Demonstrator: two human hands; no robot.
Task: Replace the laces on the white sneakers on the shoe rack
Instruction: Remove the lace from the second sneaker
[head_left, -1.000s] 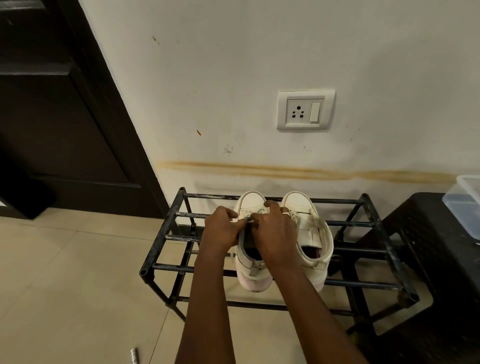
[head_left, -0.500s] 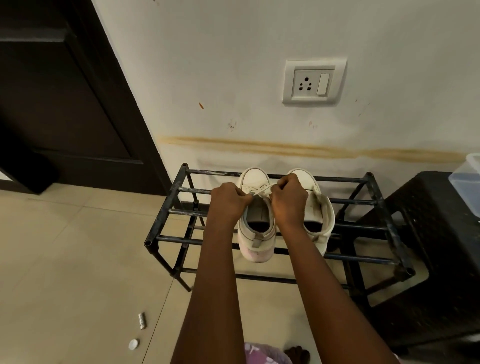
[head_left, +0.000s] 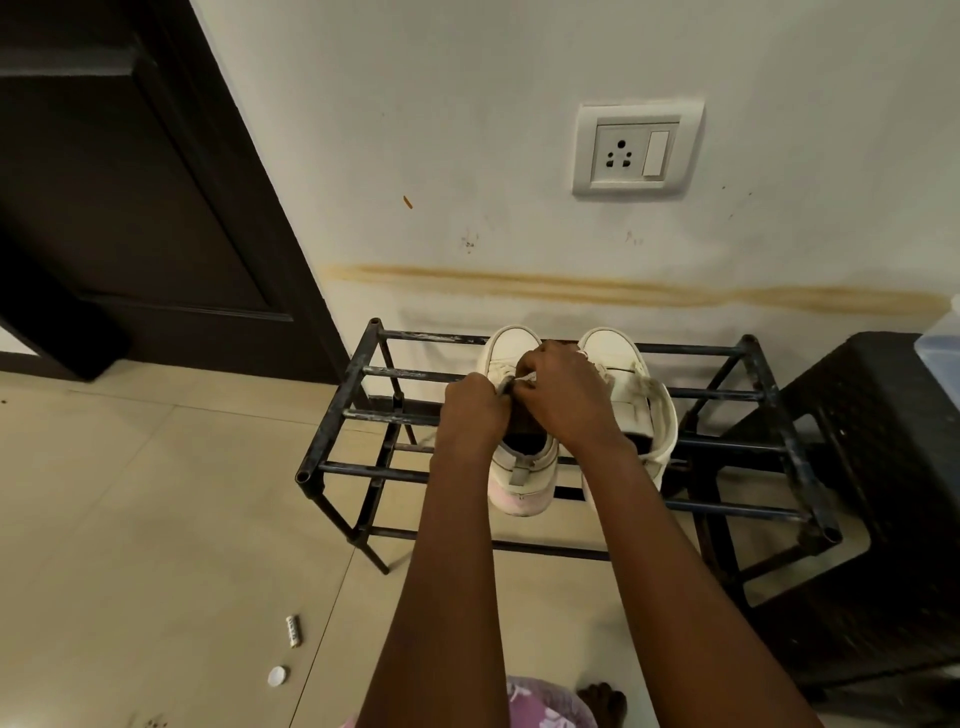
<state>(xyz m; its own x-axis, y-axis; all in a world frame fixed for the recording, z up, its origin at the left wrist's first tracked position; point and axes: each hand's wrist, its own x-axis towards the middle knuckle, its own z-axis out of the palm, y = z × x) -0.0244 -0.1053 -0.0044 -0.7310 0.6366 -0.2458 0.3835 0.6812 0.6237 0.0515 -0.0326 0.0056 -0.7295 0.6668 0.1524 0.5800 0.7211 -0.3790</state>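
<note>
Off-white wall (head_left: 467, 130) fills the background, crossed by a yellowish stain line, with a white socket plate (head_left: 638, 148) set into it and a dark door (head_left: 104, 182) to the left. Below lies a pale tiled floor (head_left: 130, 519).

A black metal shoe rack (head_left: 374, 474) stands against the wall. Two white sneakers sit side by side near the middle of its top tier, toes at the back rail and heels at the front edge. The left sneaker (head_left: 522, 483) shows a pinkish heel. The right sneaker (head_left: 608, 348) is just beside it, on the side nearer the rack's right end.

Both arms reach forward over the rack's front edge. The left hand (head_left: 470, 410) and the right hand (head_left: 563, 395) meet over the throat of the left sneaker, knuckles almost touching. The fingers of each are curled in tight, pinching a short pale stretch of lace (head_left: 524, 378) that shows between them. How the lace runs through the eyelets is hidden under the hands.

Just beside the rack's right end stands a dark woven stool (head_left: 883, 467) carrying a clear plastic container (head_left: 940, 353). On the floor, well apart from the rack's front left corner, lie a small battery (head_left: 293, 630) and a white round cap (head_left: 277, 675).
</note>
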